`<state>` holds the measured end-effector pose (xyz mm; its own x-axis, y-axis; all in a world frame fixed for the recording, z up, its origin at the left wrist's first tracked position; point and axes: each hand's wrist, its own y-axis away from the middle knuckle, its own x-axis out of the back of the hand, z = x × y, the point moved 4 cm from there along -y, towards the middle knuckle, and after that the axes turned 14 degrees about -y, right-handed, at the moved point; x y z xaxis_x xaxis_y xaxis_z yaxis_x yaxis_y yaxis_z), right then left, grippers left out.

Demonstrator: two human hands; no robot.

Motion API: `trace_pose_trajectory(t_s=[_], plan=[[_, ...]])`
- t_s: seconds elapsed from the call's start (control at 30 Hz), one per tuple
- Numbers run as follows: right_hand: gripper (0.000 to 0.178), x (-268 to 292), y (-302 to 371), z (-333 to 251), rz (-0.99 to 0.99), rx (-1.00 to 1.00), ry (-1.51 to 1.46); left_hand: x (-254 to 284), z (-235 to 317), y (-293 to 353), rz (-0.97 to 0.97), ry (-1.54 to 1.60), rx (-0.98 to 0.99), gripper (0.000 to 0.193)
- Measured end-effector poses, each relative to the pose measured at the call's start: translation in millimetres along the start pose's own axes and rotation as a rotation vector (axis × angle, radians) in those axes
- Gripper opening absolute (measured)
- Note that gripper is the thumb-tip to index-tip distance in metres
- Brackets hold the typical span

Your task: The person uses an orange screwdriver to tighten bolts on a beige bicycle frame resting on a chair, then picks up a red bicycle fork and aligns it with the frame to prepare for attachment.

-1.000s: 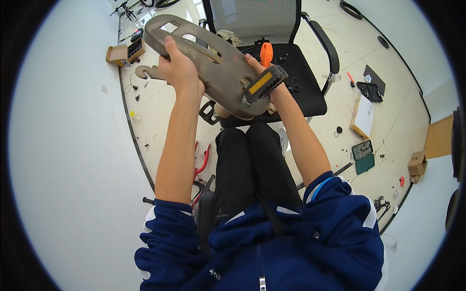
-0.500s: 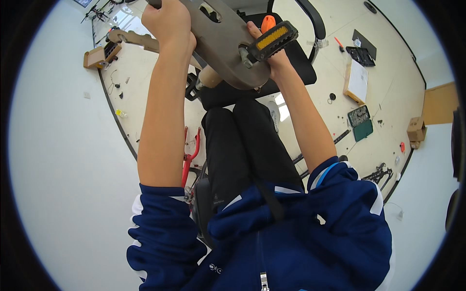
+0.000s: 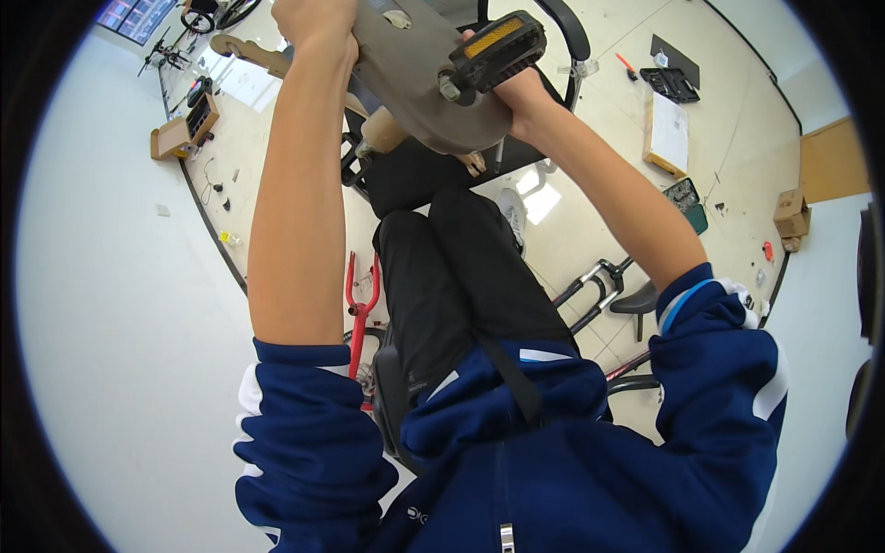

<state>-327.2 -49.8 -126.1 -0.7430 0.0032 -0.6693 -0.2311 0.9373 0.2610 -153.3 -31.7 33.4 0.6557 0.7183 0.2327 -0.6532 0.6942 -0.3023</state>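
Filling the lower frame: a blue jacket [image 3: 572, 461] with white trim, sleeves pushed up above the elbows, both bare forearms rising toward the top edge. Below the jacket, black trousers [image 3: 452, 276] run upward to a black office chair [image 3: 415, 170].

Item, held overhead between both hands: a grey-beige chain guard [image 3: 415, 69], a long flat plastic cover, tilted, with a black pedal [image 3: 489, 41] bearing an amber reflector mounted on its right part. It sits at the top centre of the view, above the chair seat, well clear of the floor.

Left hand [image 3: 313, 18]: closed around the left end of the chain guard, fingers wrapped over its edge; partly cut off by the top of the frame.

Right hand [image 3: 521, 92]: cupped under the guard just beside the pedal, gripping from below; fingers mostly hidden behind the part, so how tightly they curl cannot be told.

Floor, near: a red bicycle frame [image 3: 359, 295] just left of the trousers; a black suspension fork [image 3: 595, 290] and a black saddle [image 3: 636, 300] to the right.

Floor, farther: a flat cardboard box [image 3: 668, 134] and an open black tool case [image 3: 673, 83] at upper right; small cardboard boxes [image 3: 791, 217] by the right wall; a tan wooden-looking part [image 3: 249, 51] and an open box of small items [image 3: 184, 129] at upper left.
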Motion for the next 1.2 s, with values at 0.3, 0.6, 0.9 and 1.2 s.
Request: trace_pose_trajectory(t_s=[0.3,0.6,0.9,1.2], plan=[[0.032,6.2,16.9,-41.8,0.011,-0.015,0.197,-26.3,-1.4,-19.4,-0.099,0.135,0.028,0.044],[0.019,-0.6,44.1,-56.0,-0.052,-0.131,0.108,-42.4,13.5,-14.1,-0.151,0.254,0.193,0.034],[0.027,40.6,-4.2,-32.6,-0.154,-0.256,-0.159,-38.2,15.7,0.9,-0.479,0.192,-0.032,0.034],[0.03,51.3,-11.1,-33.0,-0.175,-0.119,-0.396,-32.5,-18.4,61.7,-0.796,0.036,-0.489,0.04]])
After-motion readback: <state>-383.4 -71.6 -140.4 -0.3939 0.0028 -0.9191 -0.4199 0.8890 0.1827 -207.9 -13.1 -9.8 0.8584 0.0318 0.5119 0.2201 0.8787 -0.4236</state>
